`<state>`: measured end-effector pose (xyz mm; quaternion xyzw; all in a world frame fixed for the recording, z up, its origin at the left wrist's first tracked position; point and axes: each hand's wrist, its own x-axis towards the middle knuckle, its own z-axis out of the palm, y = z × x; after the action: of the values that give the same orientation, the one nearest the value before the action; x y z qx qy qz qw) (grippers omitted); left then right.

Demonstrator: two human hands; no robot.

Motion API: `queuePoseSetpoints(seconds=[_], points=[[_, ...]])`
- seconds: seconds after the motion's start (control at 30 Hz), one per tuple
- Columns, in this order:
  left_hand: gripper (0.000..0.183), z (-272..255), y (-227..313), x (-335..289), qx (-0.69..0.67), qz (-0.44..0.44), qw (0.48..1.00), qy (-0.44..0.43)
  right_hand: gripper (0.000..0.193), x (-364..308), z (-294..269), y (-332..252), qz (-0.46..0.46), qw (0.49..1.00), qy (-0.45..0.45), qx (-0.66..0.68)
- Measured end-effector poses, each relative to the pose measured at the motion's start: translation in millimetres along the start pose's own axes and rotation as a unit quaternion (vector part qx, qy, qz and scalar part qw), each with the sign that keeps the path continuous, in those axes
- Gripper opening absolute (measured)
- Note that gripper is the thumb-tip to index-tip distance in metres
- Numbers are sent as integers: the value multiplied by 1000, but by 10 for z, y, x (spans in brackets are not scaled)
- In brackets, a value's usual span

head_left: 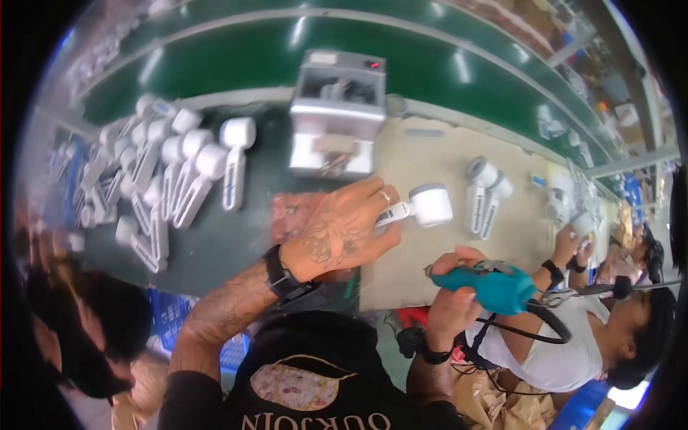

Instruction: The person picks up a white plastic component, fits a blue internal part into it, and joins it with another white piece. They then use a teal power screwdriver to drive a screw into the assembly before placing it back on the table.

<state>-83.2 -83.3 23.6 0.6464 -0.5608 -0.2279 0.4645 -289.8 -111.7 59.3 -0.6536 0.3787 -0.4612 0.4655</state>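
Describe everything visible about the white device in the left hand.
The white handheld device looks like smooth plastic: a round, drum-shaped head on a slim handle. It lies roughly level above the beige mat, head pointing right. The left hand grips its handle, hiding most of it; nothing else touches it.

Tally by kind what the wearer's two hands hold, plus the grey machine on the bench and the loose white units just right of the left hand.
White handheld unit in the left hand: 1
Teal power screwdriver in the right hand: 1
Grey machine: 1
Loose white units lying to the right: 2
Total: 5
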Motion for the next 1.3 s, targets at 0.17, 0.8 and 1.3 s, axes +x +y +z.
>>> queuePoseSetpoints(seconds=[0.17, 0.8, 1.3], points=[[19, -101, -98, -8, 33, 104, 994, 9, 64, 349, 45, -329, -39, 996, -34, 72], [48, -39, -285, 31, 86, 209, 969, -99, 41, 1284, 694, 38, -83, 987, -33, 135], [53, -1, -354, -48, 99, 170, 978, -70, 31, 1280, 917, 157, -99, 984, -111, 96]])
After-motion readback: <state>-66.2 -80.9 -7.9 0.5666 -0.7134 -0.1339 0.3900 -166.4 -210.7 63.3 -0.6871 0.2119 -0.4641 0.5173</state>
